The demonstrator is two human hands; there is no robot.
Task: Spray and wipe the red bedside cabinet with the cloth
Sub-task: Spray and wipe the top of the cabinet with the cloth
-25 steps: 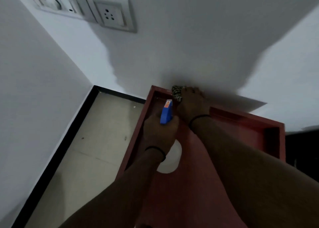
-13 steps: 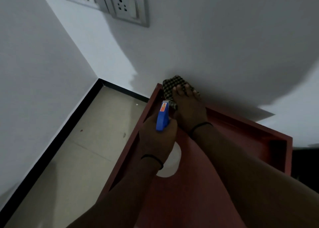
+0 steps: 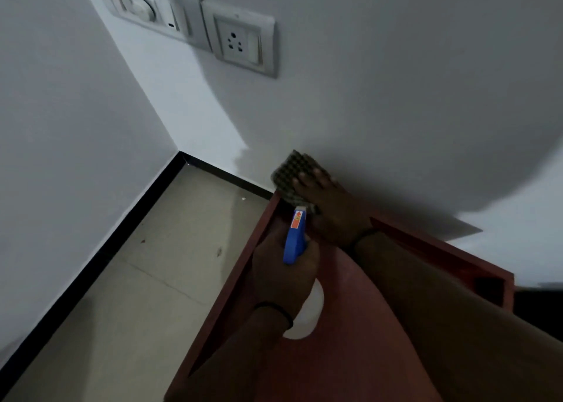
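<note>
Right hand (image 3: pixel 330 209) flat, fingers spread, pressing the checked cloth (image 3: pixel 294 177) onto the far-left corner of the red bedside cabinet (image 3: pixel 350 356), right where it meets the wall (image 3: pixel 396 81); part of the cloth sticks up past the cabinet's far edge. Left hand (image 3: pixel 281 275) wrapped tight around the spray bottle (image 3: pixel 295 238), blue trigger head pointing far toward the cloth, white body mostly hidden under the hand. Bottle just near of the cloth hand. Socket plate (image 3: pixel 240 40) high on the wall, tiled floor (image 3: pixel 137 279) left of the cabinet.
</note>
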